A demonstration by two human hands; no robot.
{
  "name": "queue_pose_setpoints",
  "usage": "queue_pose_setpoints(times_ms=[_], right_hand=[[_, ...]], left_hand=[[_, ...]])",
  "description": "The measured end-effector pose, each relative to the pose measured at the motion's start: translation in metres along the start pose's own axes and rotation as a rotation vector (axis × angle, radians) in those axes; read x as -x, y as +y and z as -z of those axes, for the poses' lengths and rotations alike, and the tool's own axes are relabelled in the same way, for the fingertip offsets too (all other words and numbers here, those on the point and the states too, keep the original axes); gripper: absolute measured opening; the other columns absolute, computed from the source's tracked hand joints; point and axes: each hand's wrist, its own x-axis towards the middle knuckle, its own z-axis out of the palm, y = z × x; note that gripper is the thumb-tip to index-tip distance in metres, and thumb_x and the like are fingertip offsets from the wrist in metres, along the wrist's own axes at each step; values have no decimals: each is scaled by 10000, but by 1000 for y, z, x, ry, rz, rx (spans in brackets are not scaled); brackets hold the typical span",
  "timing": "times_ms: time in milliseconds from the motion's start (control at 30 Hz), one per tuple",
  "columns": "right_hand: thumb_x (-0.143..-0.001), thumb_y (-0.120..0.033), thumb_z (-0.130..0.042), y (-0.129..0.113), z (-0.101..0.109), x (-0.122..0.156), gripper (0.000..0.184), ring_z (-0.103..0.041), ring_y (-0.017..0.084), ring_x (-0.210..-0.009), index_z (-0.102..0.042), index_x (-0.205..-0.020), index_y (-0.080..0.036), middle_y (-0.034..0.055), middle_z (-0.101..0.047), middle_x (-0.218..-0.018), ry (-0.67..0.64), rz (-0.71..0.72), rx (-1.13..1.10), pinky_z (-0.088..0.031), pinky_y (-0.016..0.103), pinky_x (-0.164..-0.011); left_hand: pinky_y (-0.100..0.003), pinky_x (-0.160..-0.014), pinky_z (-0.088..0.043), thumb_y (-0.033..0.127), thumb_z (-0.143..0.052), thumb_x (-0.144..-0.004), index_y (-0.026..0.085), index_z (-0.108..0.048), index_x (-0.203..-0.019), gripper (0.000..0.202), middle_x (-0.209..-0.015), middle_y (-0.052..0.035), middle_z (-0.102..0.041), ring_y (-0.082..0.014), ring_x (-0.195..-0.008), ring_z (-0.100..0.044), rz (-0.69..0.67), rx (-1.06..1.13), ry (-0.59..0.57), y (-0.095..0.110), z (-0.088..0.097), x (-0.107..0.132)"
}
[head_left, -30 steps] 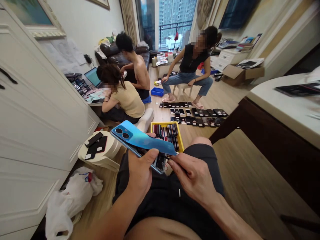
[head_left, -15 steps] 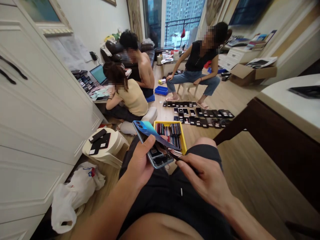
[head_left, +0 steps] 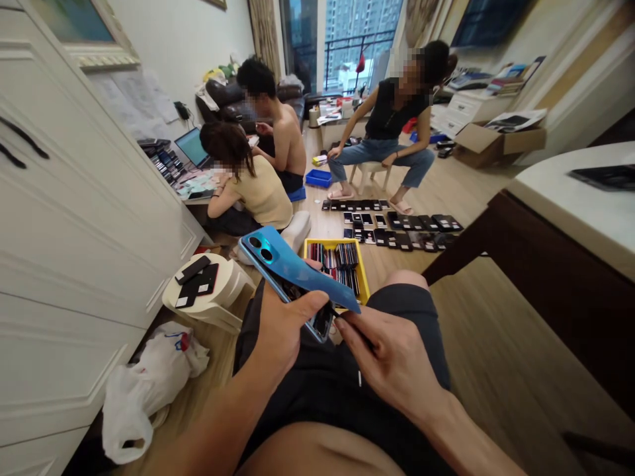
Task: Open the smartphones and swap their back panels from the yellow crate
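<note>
Over my lap (head_left: 307,390), my left hand (head_left: 280,327) is clamping a glossy blue smartphone (head_left: 292,271), long axis pointing up-left, cameras outward; my right hand (head_left: 391,363) is pinching a thin dark tool (head_left: 354,328).

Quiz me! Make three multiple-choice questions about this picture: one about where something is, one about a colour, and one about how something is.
1. Where is the yellow tray?
A. on the floor
B. on the white counter
C. on the stool

2. What colour is the back cover of the phone in the left hand?
A. red
B. blue
C. green

3. How is that cover sitting?
A. lifted away from the phone
B. pressed flat and closed
C. lying on the floor

Answers:
1. A, it sits on the wood floor beyond the knees.
2. B, the cover shines blue.
3. A, the phone's dark inside shows beneath it.
</note>
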Motion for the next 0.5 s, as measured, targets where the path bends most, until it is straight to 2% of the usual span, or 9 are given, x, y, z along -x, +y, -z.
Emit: queue_pose_setpoints(times_ms=[100, 200, 300, 500], right_hand=[[-1037, -209, -485, 10, 1, 0, 324, -473, 119, -542, -532, -716, -213, -18, -506, -626, -7, 107, 24, -345, 269, -553], [-1035, -183, -481, 24, 4, 2, 312, -469, 131, -557, -555, -734, -211, -9, -506, -626, -27, 205, 94, -331, 285, -563], [-1023, -166, -514, 33, 8, 5, 233, -499, 136, -567, -615, -815, -196, -5, -531, -639, -2, 218, 121, -355, 283, -574], [-1014, -195, -545, 32, 12, 13, 150, -603, 139, -595, -657, -914, -198, -2, -627, -687, 17, 116, 29, -449, 259, -592]], left_hand=[[-355, -771, -595, 427, -894, -680, 160, -731, -996, 445, -895, -64, -765, -246, -816, -736, 94, 74, -24, -1, 2, -1], [-408, -799, -613, 485, -857, -730, 165, -741, -1008, 439, -918, -81, -781, -288, -866, -754, 273, 173, -62, -2, 8, -6], [-452, -825, -619, 510, -859, -724, 180, -743, -1023, 460, -926, -79, -789, -311, -903, -759, 402, 261, -64, -4, 15, -9], [-448, -820, -627, 514, -869, -705, 159, -743, -965, 458, -968, -101, -793, -321, -913, -759, 383, 239, -61, -6, 14, -7]])
